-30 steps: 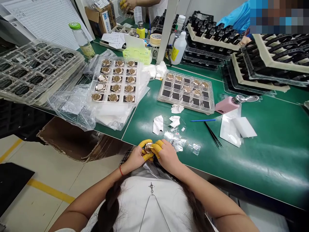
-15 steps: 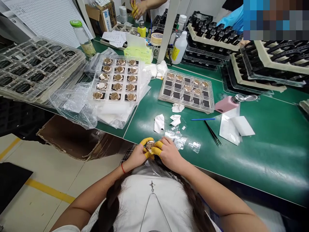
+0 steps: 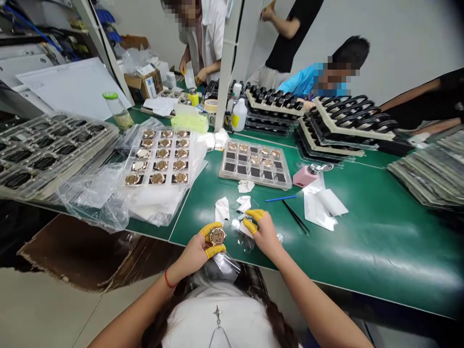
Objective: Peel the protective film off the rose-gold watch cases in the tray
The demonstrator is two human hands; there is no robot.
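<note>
- Left hand [image 3: 195,253], lower centre of the frame: its fingers, in yellow covers [image 3: 215,250], are closed around the edge of a round gold-rimmed piece [image 3: 218,237]. Gripping the rim probably leaves the tan, marked side uncovered and turned up to view.
- Right hand [image 3: 267,238], just right of it: thumb and finger stand parted over clear film [image 3: 246,243]. Nothing is clearly gripped, though the spot under the tips is partly hidden. The covers likely keep skin marks off the shiny metal.
- Left of centre, a clear tray [image 3: 170,166] holds similar pieces in rows, one per compartment, presumably so that they do not rub together. It lies on plastic bags [image 3: 97,195].
- Above the right hand, a second tray [image 3: 253,183] has pieces in some compartments and dark pads showing in others.
- Right of centre, a blue stick [image 3: 280,198] and black tweezers [image 3: 296,218] lie loose on the green surface [image 3: 373,241], probably to stay within the right hand's easy reach.
</note>
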